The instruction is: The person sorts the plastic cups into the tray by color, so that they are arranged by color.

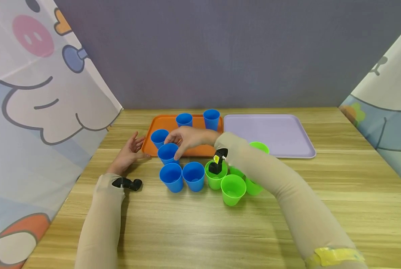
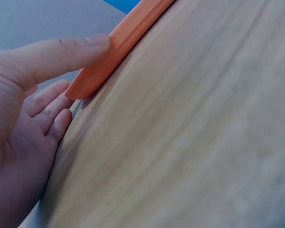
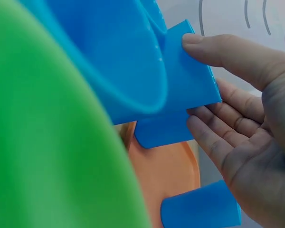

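Note:
My right hand (image 1: 190,137) reaches over the orange tray's near edge to a blue cup (image 1: 168,154). Its thumb lies against one side of that cup (image 3: 187,71) and its fingers curve round the other, near the rim. At the orange tray's (image 1: 200,150) near left corner is my left hand (image 1: 128,155). The left thumb rests on the tray rim (image 2: 116,50), with loosely extended fingers beside its outer edge. Two blue cups (image 1: 171,178) (image 1: 193,177) stand on the table just in front of the gripped cup.
Three more blue cups (image 1: 159,138) (image 1: 184,120) (image 1: 211,119) stand on the orange tray. Several green cups (image 1: 233,190) cluster under my right forearm. A lilac tray (image 1: 268,134) lies right of the orange one. A grey panel (image 1: 220,56) rises behind the table.

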Demonstrator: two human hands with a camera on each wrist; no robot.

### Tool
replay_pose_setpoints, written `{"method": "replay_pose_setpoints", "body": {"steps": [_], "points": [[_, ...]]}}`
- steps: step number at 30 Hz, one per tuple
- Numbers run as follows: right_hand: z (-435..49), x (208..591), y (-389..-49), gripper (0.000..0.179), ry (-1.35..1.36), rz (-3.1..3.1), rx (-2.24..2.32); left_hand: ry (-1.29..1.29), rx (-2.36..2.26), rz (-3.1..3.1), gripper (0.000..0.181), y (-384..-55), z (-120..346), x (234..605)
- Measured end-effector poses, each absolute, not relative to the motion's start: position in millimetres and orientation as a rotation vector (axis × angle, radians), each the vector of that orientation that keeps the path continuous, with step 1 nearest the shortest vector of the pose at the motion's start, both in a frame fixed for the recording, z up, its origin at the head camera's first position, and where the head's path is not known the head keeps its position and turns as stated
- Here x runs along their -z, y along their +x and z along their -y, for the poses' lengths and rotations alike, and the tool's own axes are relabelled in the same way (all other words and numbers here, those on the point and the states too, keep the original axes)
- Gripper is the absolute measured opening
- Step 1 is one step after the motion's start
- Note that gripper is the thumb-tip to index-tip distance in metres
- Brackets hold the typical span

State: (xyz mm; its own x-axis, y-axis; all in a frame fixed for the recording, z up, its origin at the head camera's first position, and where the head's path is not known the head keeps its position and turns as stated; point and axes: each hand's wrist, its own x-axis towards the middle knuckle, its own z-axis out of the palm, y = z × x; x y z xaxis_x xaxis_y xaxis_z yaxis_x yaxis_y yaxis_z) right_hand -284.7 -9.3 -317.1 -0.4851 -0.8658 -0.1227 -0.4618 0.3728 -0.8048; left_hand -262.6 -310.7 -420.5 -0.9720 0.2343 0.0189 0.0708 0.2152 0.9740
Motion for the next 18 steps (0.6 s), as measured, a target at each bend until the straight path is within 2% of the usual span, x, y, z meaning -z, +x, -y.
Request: {"method": "replay_pose_setpoints", "body": {"steps": [18], "points": [[-22, 303, -290, 0.055, -1.091, -2.089, 1.101, 0.277, -1.844, -2.361, 0.11, -259, 308, 416]]}}
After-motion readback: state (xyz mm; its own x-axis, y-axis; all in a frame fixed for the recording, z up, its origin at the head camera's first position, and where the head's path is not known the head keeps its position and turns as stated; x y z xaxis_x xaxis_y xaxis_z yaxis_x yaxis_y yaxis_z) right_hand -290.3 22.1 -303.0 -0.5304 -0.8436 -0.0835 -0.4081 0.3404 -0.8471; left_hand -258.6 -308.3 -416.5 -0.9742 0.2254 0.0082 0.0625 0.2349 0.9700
